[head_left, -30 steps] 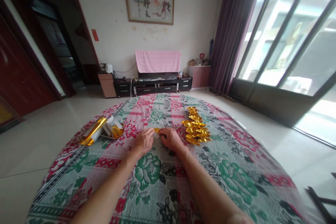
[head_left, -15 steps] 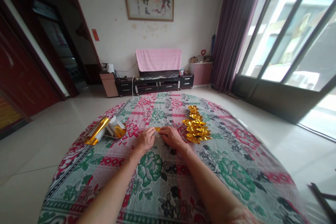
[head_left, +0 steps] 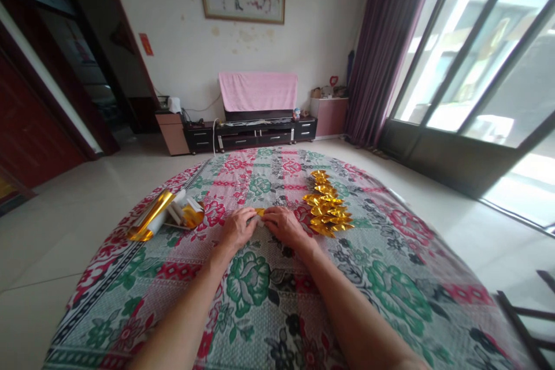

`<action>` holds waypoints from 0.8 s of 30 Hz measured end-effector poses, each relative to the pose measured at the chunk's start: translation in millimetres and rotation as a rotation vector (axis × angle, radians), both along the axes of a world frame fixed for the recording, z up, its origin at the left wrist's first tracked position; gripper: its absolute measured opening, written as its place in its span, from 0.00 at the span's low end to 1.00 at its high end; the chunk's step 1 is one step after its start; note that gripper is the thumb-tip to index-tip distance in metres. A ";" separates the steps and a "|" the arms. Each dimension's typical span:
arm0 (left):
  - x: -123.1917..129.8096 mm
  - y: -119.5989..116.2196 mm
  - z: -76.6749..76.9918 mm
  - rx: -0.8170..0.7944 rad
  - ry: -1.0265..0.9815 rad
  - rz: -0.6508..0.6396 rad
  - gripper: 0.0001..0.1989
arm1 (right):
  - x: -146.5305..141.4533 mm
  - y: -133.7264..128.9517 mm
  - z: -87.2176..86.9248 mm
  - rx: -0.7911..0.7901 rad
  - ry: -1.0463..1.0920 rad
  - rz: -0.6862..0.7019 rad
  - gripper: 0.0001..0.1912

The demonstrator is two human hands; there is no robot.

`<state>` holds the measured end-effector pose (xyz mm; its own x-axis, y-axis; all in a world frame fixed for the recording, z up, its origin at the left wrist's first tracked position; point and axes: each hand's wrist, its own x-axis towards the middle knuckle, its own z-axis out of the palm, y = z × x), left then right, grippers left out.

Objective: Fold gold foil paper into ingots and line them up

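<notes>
A small piece of gold foil paper (head_left: 259, 211) lies on the flowered tablecloth (head_left: 277, 185), mostly covered by my fingers. My left hand (head_left: 237, 228) grips its left side with bent fingers. On its right side my right hand (head_left: 284, 225) holds it the same way, fingers curled over it. Just right of my right hand, several folded gold foil pieces (head_left: 329, 211) lie in a row running away from me. To the left lie curled gold and white foil sheets (head_left: 152, 217), beside a holder of more foil paper (head_left: 193, 217).
Beyond the round table stands a low black TV cabinet (head_left: 255, 134), with a pink cloth (head_left: 259, 91) draped over what stands on it. A dark-framed glass door (head_left: 459, 69) is on the right. Dark furniture bars (head_left: 520, 318) show at the lower right.
The view has tilted and shifted slightly. Both hands stay together at the gold foil paper, with only slight finger movement.
</notes>
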<state>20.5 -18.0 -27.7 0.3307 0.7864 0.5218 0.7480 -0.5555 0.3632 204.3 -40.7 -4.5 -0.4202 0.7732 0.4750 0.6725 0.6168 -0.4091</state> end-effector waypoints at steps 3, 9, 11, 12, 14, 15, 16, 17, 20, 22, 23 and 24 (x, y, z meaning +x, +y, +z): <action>-1.0 -3.1 0.3 0.006 -0.004 -0.022 0.14 | -2.8 -2.8 0.1 0.025 -0.001 -0.015 0.11; 1.1 -10.2 5.1 0.005 0.001 -0.045 0.14 | -5.5 -4.6 -0.4 0.039 -0.012 -0.036 0.11; 3.5 -12.1 8.4 0.010 0.012 -0.062 0.10 | -5.3 -5.0 0.4 0.036 -0.016 -0.032 0.11; 4.8 -12.9 10.3 0.008 0.022 -0.085 0.09 | -5.2 -5.2 0.6 0.036 -0.016 -0.031 0.11; 7.2 -14.7 14.6 0.001 0.040 -0.120 0.10 | -5.1 -5.4 0.7 0.036 -0.017 -0.026 0.11; 8.2 -15.7 16.8 0.000 0.053 -0.131 0.11 | -5.1 -5.4 0.5 0.041 -0.006 -0.033 0.12; 9.0 -16.7 19.0 0.004 0.069 -0.136 0.11 | -5.1 -5.4 0.1 0.042 -0.001 -0.030 0.12; 9.7 -17.9 20.9 0.018 0.081 -0.128 0.12 | -5.2 -5.4 -0.4 0.041 0.005 -0.023 0.12; 11.3 -20.0 23.6 0.029 0.107 -0.095 0.12 | -5.2 -5.1 -1.8 0.041 0.026 -0.034 0.11; 11.8 -19.0 21.7 0.008 0.078 -0.066 0.12 | -5.2 -4.8 -2.2 0.030 0.037 -0.050 0.10; 11.8 -17.6 19.7 -0.008 0.047 -0.060 0.11 | -5.1 -4.7 -2.3 0.023 0.049 -0.071 0.10; 11.6 -15.7 17.4 -0.021 0.013 -0.054 0.11 | -5.0 -4.5 -2.3 0.014 0.056 -0.086 0.11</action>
<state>32.1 -33.7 -10.3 0.3799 0.7779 0.5005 0.7218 -0.5877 0.3656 199.4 -45.2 -6.8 -0.3255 0.7981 0.5071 0.6994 0.5641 -0.4388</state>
